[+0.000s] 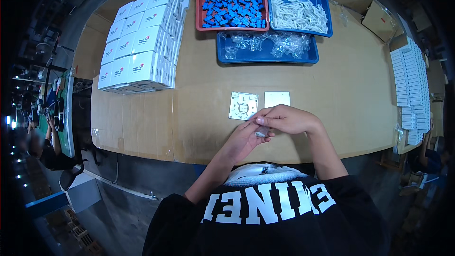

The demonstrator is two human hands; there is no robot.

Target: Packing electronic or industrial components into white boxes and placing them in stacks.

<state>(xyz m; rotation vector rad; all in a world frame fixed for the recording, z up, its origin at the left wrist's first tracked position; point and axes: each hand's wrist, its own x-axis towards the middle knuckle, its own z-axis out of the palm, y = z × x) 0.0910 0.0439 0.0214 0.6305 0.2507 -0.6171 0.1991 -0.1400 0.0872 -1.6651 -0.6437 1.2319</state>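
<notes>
My left hand (242,141) is palm up near the front of the table, its fingers curled around a small clear plastic bag (260,132). Over it comes my right hand (288,119), thumb and fingers pinched together at the bag's upper end. What the bag contains is too small to make out. Just beyond my hands lies a white square plastic base (243,104) with a round middle and moulded clips, face up. Beside it on the right is a plain white square cover (277,98), partly hidden by my right hand.
A red tray (199,16) of blue parts and a blue tray (324,12) of white sticks stand at the back. Another blue tray (265,59) holds clear bags. White boxes (137,42) are stacked left; white pieces (410,85) are stacked right, near another person's arm.
</notes>
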